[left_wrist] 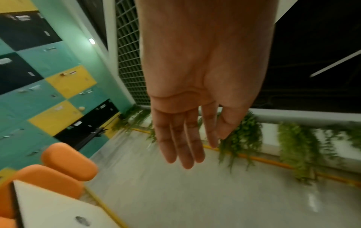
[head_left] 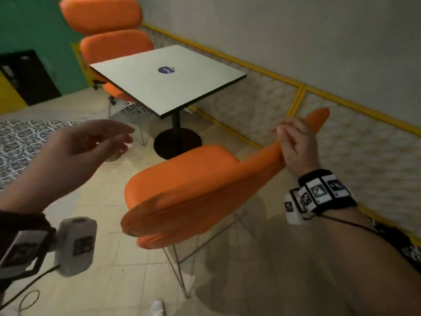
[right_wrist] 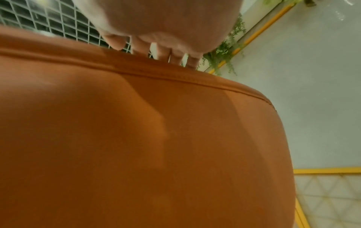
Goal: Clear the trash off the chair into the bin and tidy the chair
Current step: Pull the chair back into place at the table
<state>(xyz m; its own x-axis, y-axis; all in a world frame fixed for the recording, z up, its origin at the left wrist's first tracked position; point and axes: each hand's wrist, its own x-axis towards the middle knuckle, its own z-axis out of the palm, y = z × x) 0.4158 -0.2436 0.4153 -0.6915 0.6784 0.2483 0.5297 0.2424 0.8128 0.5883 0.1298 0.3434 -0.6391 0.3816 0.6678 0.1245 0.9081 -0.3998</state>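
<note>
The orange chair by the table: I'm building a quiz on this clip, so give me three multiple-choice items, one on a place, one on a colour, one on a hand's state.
1. Where does the right hand grip the orange chair?
A. the top edge of its backrest
B. a leg
C. the front of the seat

2. What colour is the round sticker on the white table?
A. red
B. dark blue
C. yellow

3. How is the left hand?
A. clenched round a cup
B. flat on the table
C. in the air, fingers loosely extended, holding nothing

Answers: 1 A, the fingers curl over the backrest's seamed top edge in the right wrist view. 2 B, the head view shows a dark blue disc near the table's middle. 3 C, the left wrist view shows a bare palm and straight fingers.
</note>
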